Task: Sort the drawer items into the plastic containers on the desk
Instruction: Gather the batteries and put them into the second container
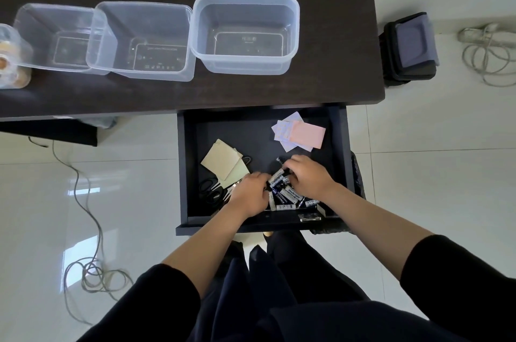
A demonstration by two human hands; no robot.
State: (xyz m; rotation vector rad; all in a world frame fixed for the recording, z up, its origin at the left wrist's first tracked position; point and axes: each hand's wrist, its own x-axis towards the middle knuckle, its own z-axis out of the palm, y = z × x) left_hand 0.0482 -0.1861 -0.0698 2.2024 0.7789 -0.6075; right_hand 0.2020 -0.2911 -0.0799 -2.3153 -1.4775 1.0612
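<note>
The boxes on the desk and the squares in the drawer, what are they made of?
The boxes look like clear, slightly cloudy plastic: the dark desk shows through them. The pink and tan squares look like thin matte paper, flat and overlapping, probably sticky notes.

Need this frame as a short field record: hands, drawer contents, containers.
left hand: in the drawer, fingers curled at the battery pile; whether it holds one, cannot tell
right hand: grips batteries
drawer: open, pulled out below the desk edge
drawer contents: batteries near front right, beige notes, pink and lilac notes, black scissors
containers: three clear plastic containers in a row on the desk, nothing sorted into them yet
far left of desk: tape rolls in a clear holder
</note>
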